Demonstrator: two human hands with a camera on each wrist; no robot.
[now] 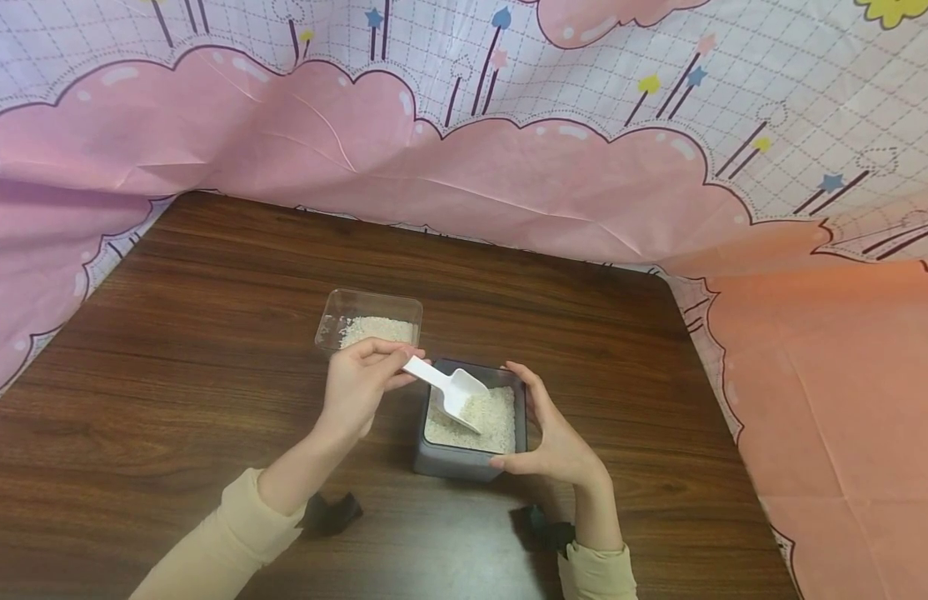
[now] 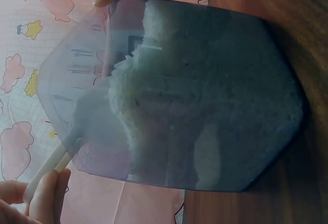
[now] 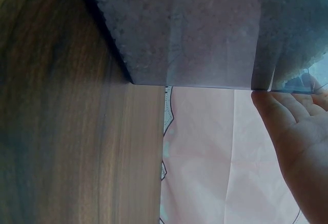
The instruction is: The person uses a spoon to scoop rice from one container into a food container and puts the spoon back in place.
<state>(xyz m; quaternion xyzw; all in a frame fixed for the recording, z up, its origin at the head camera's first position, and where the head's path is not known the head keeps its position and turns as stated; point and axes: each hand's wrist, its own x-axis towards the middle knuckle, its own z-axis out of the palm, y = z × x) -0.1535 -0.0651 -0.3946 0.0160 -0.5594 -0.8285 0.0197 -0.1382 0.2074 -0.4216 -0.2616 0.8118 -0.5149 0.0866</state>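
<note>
My left hand pinches the handle of a white plastic scoop, its blade tilted down into a grey see-through box. White rice fills much of the box, and some lies on the scoop's blade. Around the box's right side my right hand spreads, thumb at the near rim and fingers at the far corner, holding it. Through the box wall in the left wrist view, the scoop reaches in above the sloping rice. The right wrist view has the right hand against the box wall.
A shallow clear tray with more rice stands behind the left hand, which overlaps its near edge. Everything rests on a dark brown wooden table. A patterned pink and white cloth hangs around the table's back and sides.
</note>
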